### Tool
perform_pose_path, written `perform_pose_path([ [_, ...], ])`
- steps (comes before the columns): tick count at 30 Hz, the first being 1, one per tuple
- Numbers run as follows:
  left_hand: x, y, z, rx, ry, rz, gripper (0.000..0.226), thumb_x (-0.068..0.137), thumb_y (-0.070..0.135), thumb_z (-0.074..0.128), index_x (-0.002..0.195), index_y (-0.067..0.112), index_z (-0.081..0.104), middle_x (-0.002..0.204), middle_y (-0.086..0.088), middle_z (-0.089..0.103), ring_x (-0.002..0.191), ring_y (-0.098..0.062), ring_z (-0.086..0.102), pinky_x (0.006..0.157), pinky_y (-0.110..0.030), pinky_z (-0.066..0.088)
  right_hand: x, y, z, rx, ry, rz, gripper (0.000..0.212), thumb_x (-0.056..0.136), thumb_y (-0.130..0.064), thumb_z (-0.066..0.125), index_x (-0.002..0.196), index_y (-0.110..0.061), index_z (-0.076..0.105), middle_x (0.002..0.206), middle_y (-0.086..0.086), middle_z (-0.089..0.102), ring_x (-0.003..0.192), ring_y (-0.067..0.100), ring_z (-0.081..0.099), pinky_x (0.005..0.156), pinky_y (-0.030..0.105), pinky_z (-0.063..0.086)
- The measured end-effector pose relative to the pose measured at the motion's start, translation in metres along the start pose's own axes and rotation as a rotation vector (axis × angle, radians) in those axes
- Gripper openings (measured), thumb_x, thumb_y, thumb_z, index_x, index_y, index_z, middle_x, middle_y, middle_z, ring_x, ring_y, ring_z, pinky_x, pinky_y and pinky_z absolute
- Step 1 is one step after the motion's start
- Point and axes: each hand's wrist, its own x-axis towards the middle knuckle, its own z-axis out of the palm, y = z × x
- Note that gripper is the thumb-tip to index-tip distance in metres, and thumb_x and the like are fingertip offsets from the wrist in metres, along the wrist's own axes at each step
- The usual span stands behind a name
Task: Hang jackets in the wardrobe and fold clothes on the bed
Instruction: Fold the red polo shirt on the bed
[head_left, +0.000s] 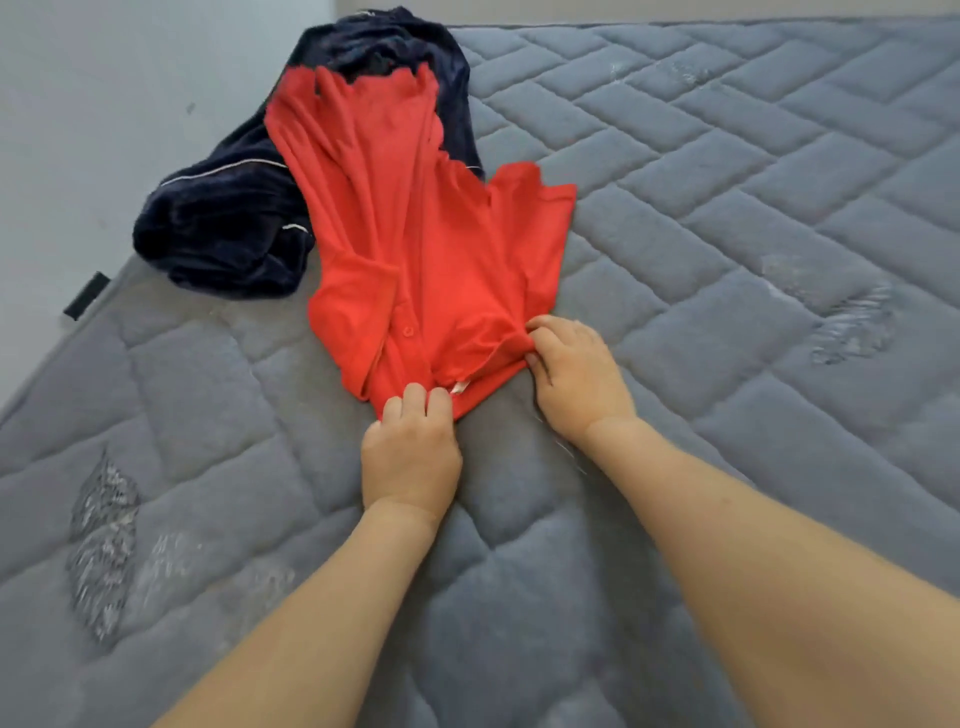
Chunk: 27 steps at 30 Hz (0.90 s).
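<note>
- A grey quilted mattress (727, 218) fills nearly the whole view, stitched in a brick-like pattern.
- Its cover shows pale, worn patches (104, 540) in several spots.
- A small black tab (85, 295) sits on the mattress edge.
- A plain pale wall (93, 104) stands beyond that edge.
- The light is soft and even.

We find a home bedroom, a bare grey quilted mattress (727, 208) filling the view, loose clothes (223, 228) lying on it, a plain pale wall (104, 78) beside it.
</note>
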Motion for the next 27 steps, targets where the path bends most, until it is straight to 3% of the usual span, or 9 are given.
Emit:
perform_pose_path([
  [3,-0.061,0.017,-0.03,0.04,-0.069,0.058,0.008,0.078,0.005,0.063,0.076,0.012,0.061,0.072,-0.01,0.055,0.057,-0.03,0.057,0.039,-0.03,0.039,-0.081,-0.014,-0.03,-0.052,-0.073,0.032,0.018,0.09,-0.013,0.058,0.105,-0.008,0.066,0.127,0.007,0.06,0.12,0.028,0.053,0.111,0.045,0.03],
  [6,-0.124,0.051,-0.067,0.042,-0.21,0.058,0.018,0.07,0.008,0.079,0.073,0.012,0.062,0.069,-0.009,0.057,0.05,-0.027,0.059,0.036,-0.029,0.04,-0.156,-0.022,-0.066,-0.124,-0.208,0.094,0.022,0.096,-0.019,0.048,0.113,-0.014,0.062,0.138,0.001,0.051,0.134,0.024,0.04,0.115,0.045,0.022],
  [8,-0.161,0.086,-0.096,0.086,-0.374,0.059,0.005,0.085,0.017,0.067,0.088,0.016,0.063,0.082,-0.006,0.063,0.064,-0.024,0.068,0.047,-0.031,0.049,-0.193,-0.019,-0.098,-0.189,-0.293,0.125,0.026,0.099,-0.021,0.041,0.12,-0.018,0.057,0.145,0.0,0.043,0.135,0.023,0.037,0.113,0.044,0.025],
  [11,-0.205,0.16,-0.126,-0.015,-0.675,0.054,0.027,0.101,0.022,0.036,0.118,0.018,0.056,0.116,-0.004,0.064,0.103,-0.024,0.067,0.079,-0.034,0.052,-0.233,0.0,-0.162,-0.354,-0.461,0.222,0.029,0.099,-0.023,0.035,0.122,-0.022,0.053,0.14,0.003,0.041,0.125,0.026,0.045,0.104,0.043,0.032],
  [17,-0.259,0.334,-0.207,-0.56,-1.159,0.167,0.051,0.088,0.008,0.051,0.139,0.004,0.046,0.127,-0.02,0.06,0.116,-0.036,0.059,0.097,-0.039,0.05,-0.332,0.082,-0.29,-0.424,-0.681,0.512,0.032,0.099,-0.024,0.037,0.126,-0.03,0.053,0.13,0.004,0.049,0.119,0.027,0.055,0.094,0.039,0.043],
  [20,-0.231,0.346,-0.228,-0.563,-1.04,0.379,0.051,0.084,0.005,0.049,0.134,0.012,0.052,0.129,-0.016,0.06,0.118,-0.034,0.056,0.099,-0.039,0.046,-0.37,0.107,-0.325,-0.18,-0.674,0.876,0.043,0.099,-0.026,0.045,0.142,-0.022,0.041,0.138,0.015,0.051,0.123,0.032,0.053,0.097,0.037,0.044],
  [22,-0.207,0.317,-0.226,-0.382,-0.935,0.413,0.041,0.085,0.011,0.049,0.125,0.015,0.058,0.126,-0.013,0.06,0.117,-0.033,0.056,0.098,-0.04,0.047,-0.381,0.101,-0.33,0.034,-0.602,1.103,0.028,0.097,-0.018,0.048,0.122,-0.007,0.054,0.132,0.022,0.057,0.118,0.033,0.056,0.087,0.031,0.044],
  [24,-0.189,0.273,-0.214,-0.227,-0.886,0.373,0.042,0.087,0.012,0.046,0.127,0.014,0.055,0.129,-0.014,0.054,0.119,-0.035,0.053,0.101,-0.041,0.044,-0.383,0.083,-0.321,0.246,-0.6,1.239,0.019,0.096,-0.016,0.05,0.101,-0.001,0.06,0.108,0.022,0.064,0.099,0.033,0.061,0.076,0.033,0.042],
  [27,-0.166,0.219,-0.186,-0.101,-0.839,0.278,0.05,0.091,0.019,0.044,0.141,0.015,0.041,0.144,-0.014,0.04,0.129,-0.037,0.043,0.107,-0.044,0.038,-0.379,0.047,-0.292,0.664,-0.357,1.453,0.02,0.09,-0.027,0.065,0.078,-0.014,0.056,0.08,0.008,0.06,0.07,0.021,0.056,0.068,0.034,0.044],
])
